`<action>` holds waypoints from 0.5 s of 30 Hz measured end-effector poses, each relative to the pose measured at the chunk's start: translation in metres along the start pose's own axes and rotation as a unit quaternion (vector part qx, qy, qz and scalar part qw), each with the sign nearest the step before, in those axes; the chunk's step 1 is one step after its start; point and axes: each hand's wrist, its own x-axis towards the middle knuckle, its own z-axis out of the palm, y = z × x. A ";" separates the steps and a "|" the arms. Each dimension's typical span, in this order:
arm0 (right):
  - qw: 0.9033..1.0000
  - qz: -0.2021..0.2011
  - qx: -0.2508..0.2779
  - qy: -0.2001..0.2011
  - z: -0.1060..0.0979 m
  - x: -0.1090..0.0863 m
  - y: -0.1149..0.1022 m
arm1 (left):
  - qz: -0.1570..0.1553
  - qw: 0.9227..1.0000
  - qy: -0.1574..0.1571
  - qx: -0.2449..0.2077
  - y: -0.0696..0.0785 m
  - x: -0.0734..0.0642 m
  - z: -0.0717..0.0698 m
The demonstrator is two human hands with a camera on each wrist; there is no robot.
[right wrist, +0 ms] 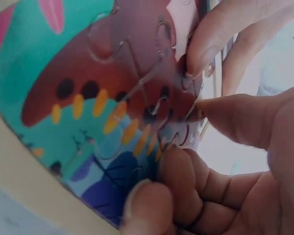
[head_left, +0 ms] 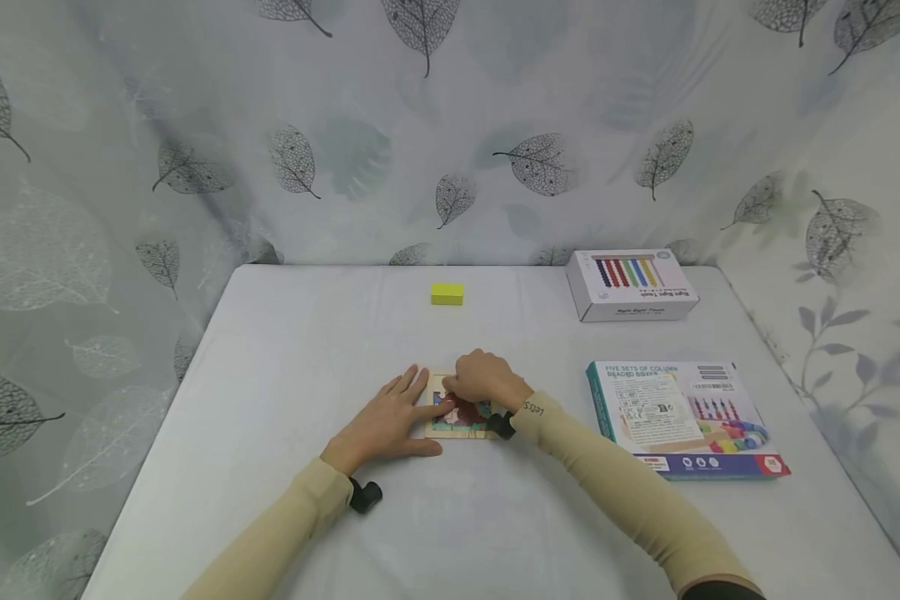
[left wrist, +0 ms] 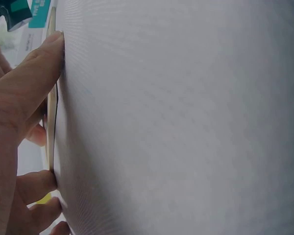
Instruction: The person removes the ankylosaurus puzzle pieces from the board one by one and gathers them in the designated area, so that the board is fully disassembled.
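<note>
A small wooden jigsaw puzzle with a pale frame lies on the white table in the head view. My left hand rests along its left side, fingers spread and fairly straight, with one finger reaching over the picture. In the left wrist view the left thumb lies against the puzzle's pale edge. Over the top right of the puzzle, my right hand has its fingers curled. Up close, its thumb and index finger pinch at a dark red puzzle piece, partly hidden by the fingers.
A yellow block sits near the table's far edge. To the right lie a white box with coloured bead columns and, nearer, a flat teal and purple beaded-boxes carton. Leaf-printed cloth hangs behind the table.
</note>
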 end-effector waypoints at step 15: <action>1.000 -0.008 -0.026 0.015 0.005 -0.001 -0.002 | 0.001 1.000 0.007 -0.007 0.000 -0.001 0.000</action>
